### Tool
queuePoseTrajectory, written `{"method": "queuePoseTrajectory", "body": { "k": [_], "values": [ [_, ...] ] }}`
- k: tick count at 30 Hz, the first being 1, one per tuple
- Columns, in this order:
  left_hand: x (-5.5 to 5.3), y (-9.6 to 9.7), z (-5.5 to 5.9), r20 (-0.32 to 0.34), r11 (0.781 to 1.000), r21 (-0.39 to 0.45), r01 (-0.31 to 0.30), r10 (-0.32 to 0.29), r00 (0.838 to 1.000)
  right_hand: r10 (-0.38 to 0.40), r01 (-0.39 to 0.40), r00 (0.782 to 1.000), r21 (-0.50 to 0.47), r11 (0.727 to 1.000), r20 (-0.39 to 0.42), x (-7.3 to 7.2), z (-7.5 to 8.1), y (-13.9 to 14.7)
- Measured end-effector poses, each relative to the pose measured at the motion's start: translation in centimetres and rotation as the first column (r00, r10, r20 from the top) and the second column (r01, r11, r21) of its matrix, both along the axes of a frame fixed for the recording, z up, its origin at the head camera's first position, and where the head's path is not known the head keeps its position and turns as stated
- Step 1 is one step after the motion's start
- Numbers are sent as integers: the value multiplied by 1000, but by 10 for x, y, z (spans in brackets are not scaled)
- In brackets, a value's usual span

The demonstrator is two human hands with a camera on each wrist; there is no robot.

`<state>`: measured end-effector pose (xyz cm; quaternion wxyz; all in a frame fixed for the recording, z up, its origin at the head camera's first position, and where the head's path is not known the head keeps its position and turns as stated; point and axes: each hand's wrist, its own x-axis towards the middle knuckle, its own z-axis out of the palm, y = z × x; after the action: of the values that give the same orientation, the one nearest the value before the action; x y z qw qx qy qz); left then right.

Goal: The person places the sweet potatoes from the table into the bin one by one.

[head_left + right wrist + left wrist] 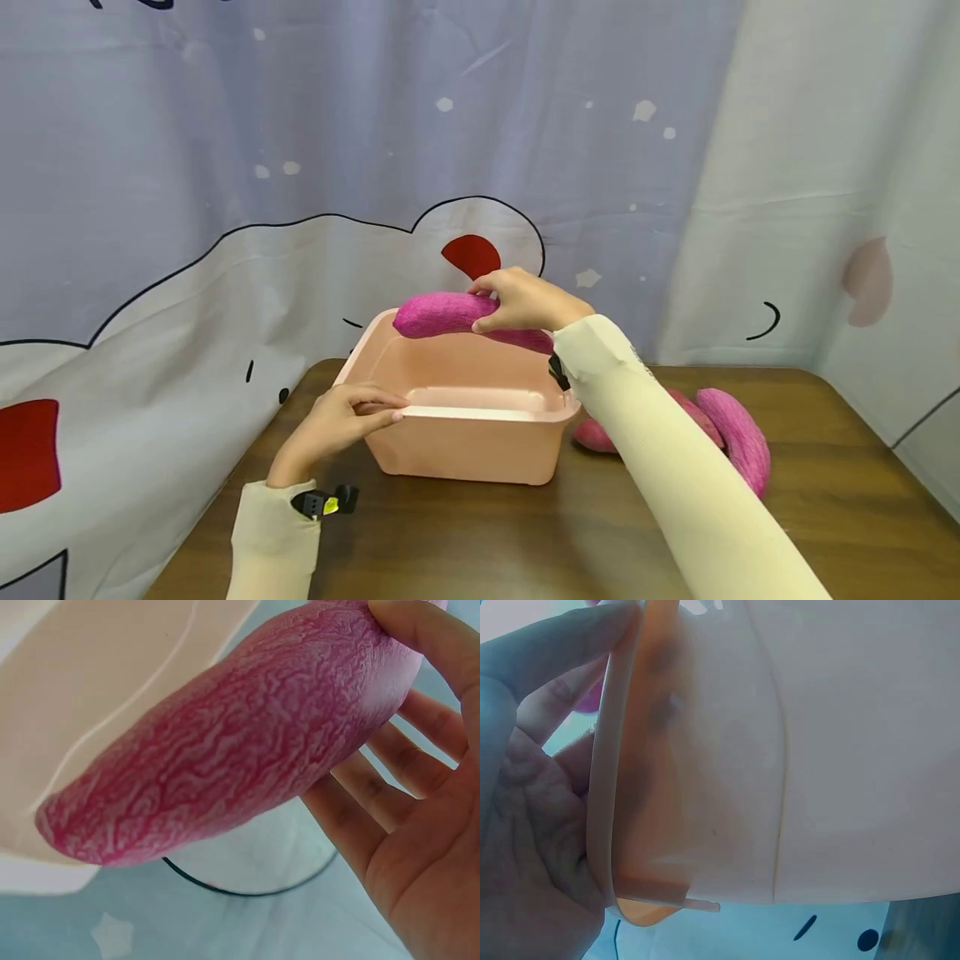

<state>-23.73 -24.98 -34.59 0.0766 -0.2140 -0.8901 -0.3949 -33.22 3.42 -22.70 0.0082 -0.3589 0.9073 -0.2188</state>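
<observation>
My right hand [532,302] grips a long pink sweet potato [435,315] around its middle, thumb on the near side and fingers on the far side. The sweet potato lies crosswise above the back of a peach plastic basin [468,450]. Up close in the right wrist view, its skin is wrinkled and its end tapers. With thumb and fingers, my left hand [333,429] pinches the basin's rim near the front left corner. The left wrist view shows the thumb against the rim [606,772], with other fingers behind it.
On the brown wooden table [480,533], right of the basin, lie a bright pink sweet potato [738,437] and redder sweet potatoes [596,436], partly hidden by my right sleeve. A printed curtain [360,125] hangs behind the table and down its left side.
</observation>
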Motion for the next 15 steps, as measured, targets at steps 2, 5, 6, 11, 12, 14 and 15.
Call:
{"method": "queuePoseTrajectory", "body": {
  "k": [2, 5, 6, 11, 12, 14, 15],
  "values": [
    [1, 1, 0, 0, 1000, -5, 1, -1, 1000, -6, 6, 1000, 4, 1000, 12, -4, -5, -4],
    [4, 2, -1, 9, 1000, -1, -1, 1, 1000, -11, 11, 999, 15, 1000, 35, -9, -13, -11],
    [5, 2, -1, 8, 1000, -2, -3, 3, 1000, -13, 12, 999, 23, 1000, 41, -11, -15, -13],
    [6, 3, 0, -23, 1000, -18, -10, 10, 1000, -27, 24, 997, 53, 998, 74, -21, -25, -19],
    [7, 3, 0, -27, 1000, -18, -9, 9, 1000, -31, 27, 997, 55, 998, 77, -23, -28, -20],
    [7, 5, -1, -32, 1000, -13, -6, 5, 999, -37, 32, 996, 63, 997, 83, -26, -34, -21],
    [7, 6, -1, -31, 1000, -13, -6, 6, 999, -45, 39, 995, 73, 997, 85, -27, -38, -22]
  ]
}}
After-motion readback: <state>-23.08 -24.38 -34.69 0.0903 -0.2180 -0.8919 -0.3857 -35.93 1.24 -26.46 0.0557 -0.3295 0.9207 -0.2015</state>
